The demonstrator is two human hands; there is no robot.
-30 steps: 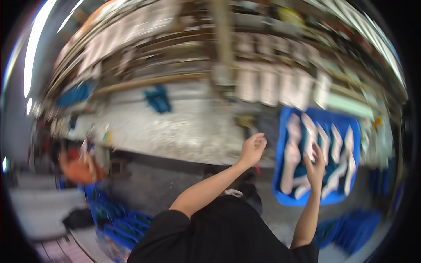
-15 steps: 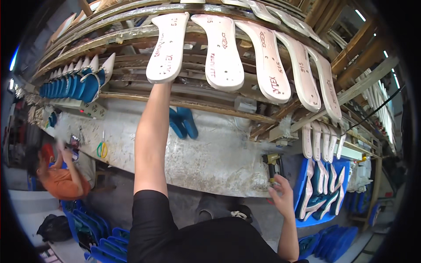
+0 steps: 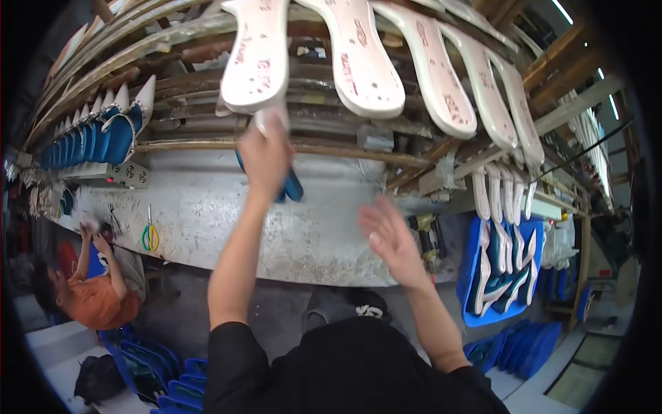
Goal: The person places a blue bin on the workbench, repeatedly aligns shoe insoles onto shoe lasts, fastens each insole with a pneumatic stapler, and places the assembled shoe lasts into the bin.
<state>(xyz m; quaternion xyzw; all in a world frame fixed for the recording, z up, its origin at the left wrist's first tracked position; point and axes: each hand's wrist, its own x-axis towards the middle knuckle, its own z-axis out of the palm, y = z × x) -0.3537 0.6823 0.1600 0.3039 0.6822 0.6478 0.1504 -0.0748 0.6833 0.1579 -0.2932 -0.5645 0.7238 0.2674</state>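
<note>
My left hand [image 3: 265, 157], blurred by motion, is closed just under the nearest pale sole on the rack. A pale, smeared piece [image 3: 271, 116] sticks up from its fingers; most of it is hidden, and its kind cannot be made out. That nearest sole [image 3: 255, 58] is white-pink with red print and small holes, and several similar soles [image 3: 369, 65] hang over the rack to its right. Behind my left hand, a blue shoe part [image 3: 294, 188] lies on the bench, partly covered. My right hand [image 3: 389, 238] is over the bench, fingers spread, holding nothing.
A worn grey bench [image 3: 324, 248] runs below the wooden rack [image 3: 331, 146]. Scissors [image 3: 150, 234] lie at left, near a co-worker in orange [image 3: 103, 300]. Dark tools [image 3: 429, 236] lie at right, beside a blue bin [image 3: 476, 319] of soles. Blue shoe parts [image 3: 96, 141] line the left rack.
My left hand has come down from behind the nearest sole, with a pale piece in it. My right hand has moved left and up over the bench, fingers spreading. The view has shifted slightly.
</note>
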